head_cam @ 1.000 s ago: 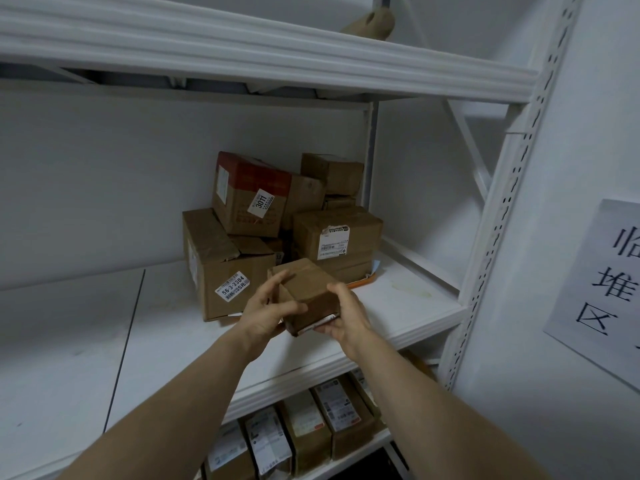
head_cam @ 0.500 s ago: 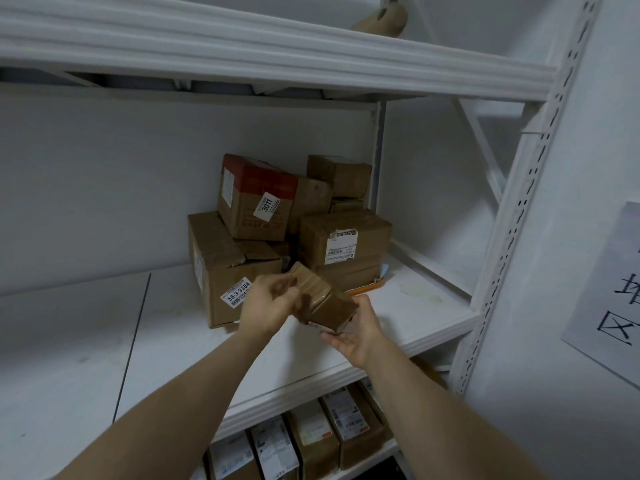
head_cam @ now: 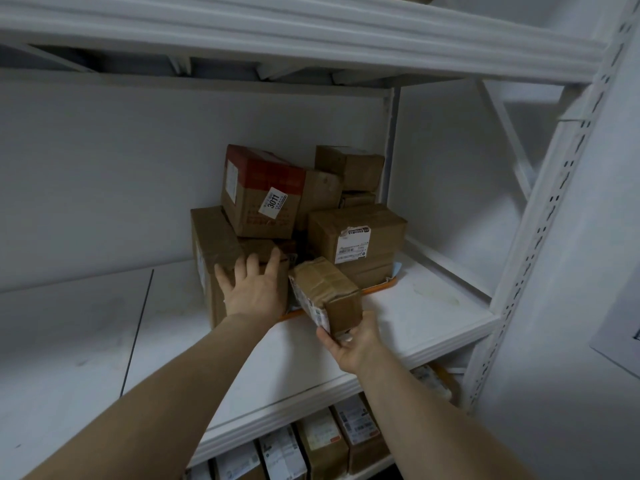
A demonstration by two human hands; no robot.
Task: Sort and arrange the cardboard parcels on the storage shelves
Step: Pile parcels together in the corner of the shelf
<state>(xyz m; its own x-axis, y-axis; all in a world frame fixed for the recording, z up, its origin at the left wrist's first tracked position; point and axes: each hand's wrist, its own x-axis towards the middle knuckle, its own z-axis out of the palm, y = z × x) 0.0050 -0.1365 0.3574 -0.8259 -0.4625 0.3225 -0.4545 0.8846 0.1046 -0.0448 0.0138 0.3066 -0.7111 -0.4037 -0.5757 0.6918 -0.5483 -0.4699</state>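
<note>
Cardboard parcels (head_cam: pixel 346 216) are heaped at the right rear of the middle shelf (head_cam: pixel 433 320). Half a second ago I had both hands on one of them. Now my left hand (head_cam: pixel 254 292) has let go and lies on the big left box (head_cam: pixel 211 251), fingers spread and straight over its top front edge. The small parcel (head_cam: pixel 329 292) hangs tilted just in front of the heap, cupped from beneath by my right hand (head_cam: pixel 351 346) alone, thumb and fingers curled round its near end. I read this as making a slot: shift the big box, then seat the small one. Open board runs wide to the left, a narrower strip along the front edge; the right upright (head_cam: pixel 540 237) closes that side
</note>
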